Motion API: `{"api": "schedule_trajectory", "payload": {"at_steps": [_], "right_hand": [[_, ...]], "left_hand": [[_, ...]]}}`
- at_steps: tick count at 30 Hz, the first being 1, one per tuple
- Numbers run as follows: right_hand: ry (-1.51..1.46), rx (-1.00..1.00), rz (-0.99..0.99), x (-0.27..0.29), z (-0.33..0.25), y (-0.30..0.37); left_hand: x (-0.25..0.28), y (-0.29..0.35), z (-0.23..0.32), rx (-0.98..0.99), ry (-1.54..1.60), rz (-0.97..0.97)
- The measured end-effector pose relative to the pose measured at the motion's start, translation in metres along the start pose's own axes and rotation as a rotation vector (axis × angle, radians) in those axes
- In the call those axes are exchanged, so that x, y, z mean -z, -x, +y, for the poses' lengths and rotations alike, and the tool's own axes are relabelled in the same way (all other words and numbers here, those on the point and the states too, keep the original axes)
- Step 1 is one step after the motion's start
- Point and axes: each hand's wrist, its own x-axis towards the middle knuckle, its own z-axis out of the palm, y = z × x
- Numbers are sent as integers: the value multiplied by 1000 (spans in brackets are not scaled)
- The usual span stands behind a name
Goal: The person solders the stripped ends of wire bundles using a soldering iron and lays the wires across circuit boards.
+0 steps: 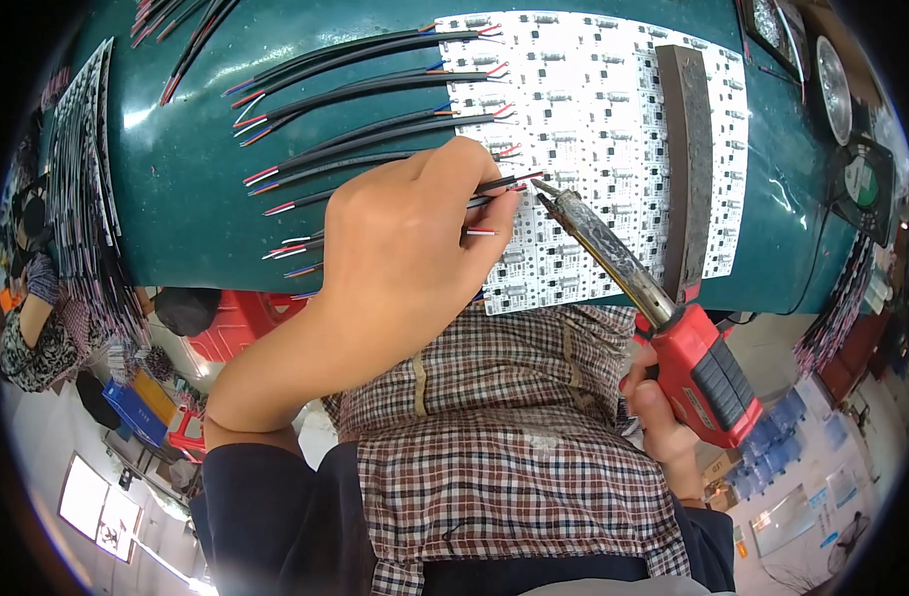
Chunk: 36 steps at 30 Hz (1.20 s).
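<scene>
My left hand [400, 248] pinches a black cable with red and white wire ends [509, 182] and holds its tip against a white panel of small circuit boards [593, 119] on the green table. My right hand [663, 417] grips a soldering iron by its red and black handle [710, 370]. The iron's metal tip [544, 186] touches the panel right at the wire ends. Several more black cables [365, 94] lie in a row, their stripped ends resting on the panel's left edge.
A dark flat bar [685, 159] lies lengthwise across the panel's right side. Stacks of board strips [82, 189] line the green table [186, 179] on the left. A small fan [859, 184] and a round lamp [834, 87] stand at the right edge. Another person [32, 318] sits at far left.
</scene>
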Motion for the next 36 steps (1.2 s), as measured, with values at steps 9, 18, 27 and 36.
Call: {"api": "schedule_trajectory", "payload": {"at_steps": [9,18,27,36], "right_hand": [[-22,5,-34,-4,4,-9],[54,122,-12,-10,5,-10],[31,125,16,-9,8,-7],[-10,143,-19,-10,6,-7]], "left_hand": [[-1,-3,-6,-42,-29,20],[-2,-4,-9,-61,-36,25],[2,-9,-10,94,145,-29],[5,-14,-9,64,121,-77]]}}
